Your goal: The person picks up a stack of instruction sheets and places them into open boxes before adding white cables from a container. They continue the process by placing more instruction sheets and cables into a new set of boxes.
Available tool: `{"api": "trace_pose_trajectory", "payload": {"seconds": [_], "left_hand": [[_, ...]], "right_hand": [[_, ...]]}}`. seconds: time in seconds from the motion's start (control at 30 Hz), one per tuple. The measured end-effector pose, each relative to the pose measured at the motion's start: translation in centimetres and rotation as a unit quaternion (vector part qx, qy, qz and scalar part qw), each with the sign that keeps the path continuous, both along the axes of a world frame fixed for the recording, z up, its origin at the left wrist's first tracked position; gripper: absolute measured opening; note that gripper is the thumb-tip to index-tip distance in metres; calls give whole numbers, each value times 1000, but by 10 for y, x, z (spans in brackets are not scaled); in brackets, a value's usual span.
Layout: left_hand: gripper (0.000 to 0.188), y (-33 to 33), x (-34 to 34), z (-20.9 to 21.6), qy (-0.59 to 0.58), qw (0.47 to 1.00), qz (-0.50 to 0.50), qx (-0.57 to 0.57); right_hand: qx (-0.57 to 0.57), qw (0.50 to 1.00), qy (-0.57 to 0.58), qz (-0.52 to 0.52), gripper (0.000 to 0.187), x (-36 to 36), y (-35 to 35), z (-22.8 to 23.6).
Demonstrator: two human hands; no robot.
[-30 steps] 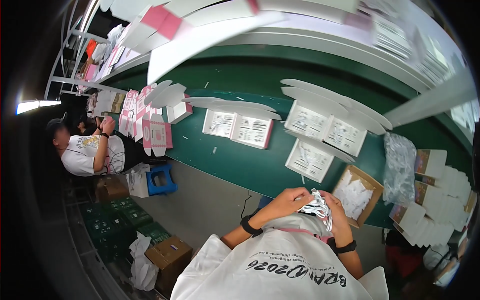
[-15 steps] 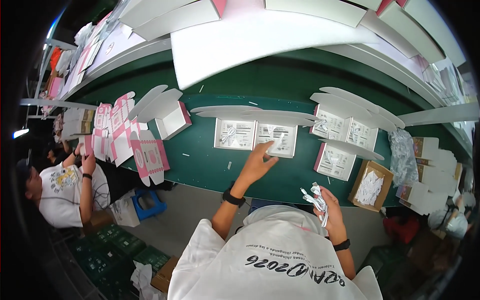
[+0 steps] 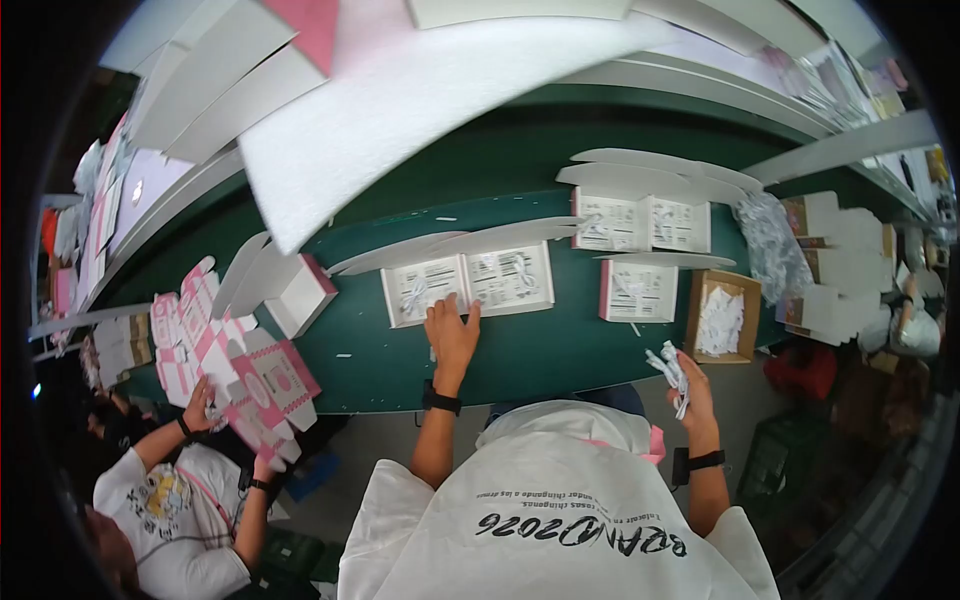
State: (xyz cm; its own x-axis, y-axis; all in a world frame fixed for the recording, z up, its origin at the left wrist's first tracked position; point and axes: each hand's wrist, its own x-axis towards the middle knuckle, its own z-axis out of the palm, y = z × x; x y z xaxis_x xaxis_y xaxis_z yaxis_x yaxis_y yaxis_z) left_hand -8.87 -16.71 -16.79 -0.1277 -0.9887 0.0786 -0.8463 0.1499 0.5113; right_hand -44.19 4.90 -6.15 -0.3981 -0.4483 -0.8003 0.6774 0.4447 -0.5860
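Observation:
Two open white cardboard boxes stand side by side on the green table, their lids raised behind. A coiled white cable [image 3: 413, 294] lies on the printed sheet in the left box [image 3: 392, 314], and another cable [image 3: 523, 268] lies in the right box [image 3: 541, 303]. My left hand [image 3: 452, 338] is at the front wall near where the boxes meet, fingers and thumb apart, with nothing visible in it. Off to the right, in front of the table edge, my right hand [image 3: 697, 388] grips a bunch of white cables [image 3: 672, 375].
On the right are more open boxes [image 3: 637, 313] with printed sheets, a brown carton [image 3: 741, 351] of small white pieces and clear plastic wrap [image 3: 775, 245]. Pink-and-white flat cartons [image 3: 190, 330] and an open box [image 3: 300, 295] lie left. A co-worker [image 3: 185, 510] there handles a pink carton. White foam [image 3: 420, 110] overhangs the back.
My left hand has moved from over the right box to the boxes' front wall. A cable now shows plainly in the right box. The view has shifted; the co-worker's hands are at a pink carton.

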Motion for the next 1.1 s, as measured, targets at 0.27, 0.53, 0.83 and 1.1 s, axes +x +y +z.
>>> {"api": "trace_pose_trajectory", "payload": {"seconds": [0.27, 0.53, 0.83, 1.1], "left_hand": [[37, -17, -12, -39, -125, 990, 10, 58], [32, -2, -32, -58, -215, 974, 63, 26], [34, -4, -25, -61, -264, 957, 87, 77], [52, -12, -27, -49, -336, 913, 132, 190]], "right_hand": [[-19, 987, 110, -113, 24, -134, 50, 3], [-21, 964, 92, -248, 23, -323, 93, -81], [-87, 979, 133, -126, 46, -441, -8, -136], [-44, 863, 496, 84, 45, -421, -57, -157]]}}
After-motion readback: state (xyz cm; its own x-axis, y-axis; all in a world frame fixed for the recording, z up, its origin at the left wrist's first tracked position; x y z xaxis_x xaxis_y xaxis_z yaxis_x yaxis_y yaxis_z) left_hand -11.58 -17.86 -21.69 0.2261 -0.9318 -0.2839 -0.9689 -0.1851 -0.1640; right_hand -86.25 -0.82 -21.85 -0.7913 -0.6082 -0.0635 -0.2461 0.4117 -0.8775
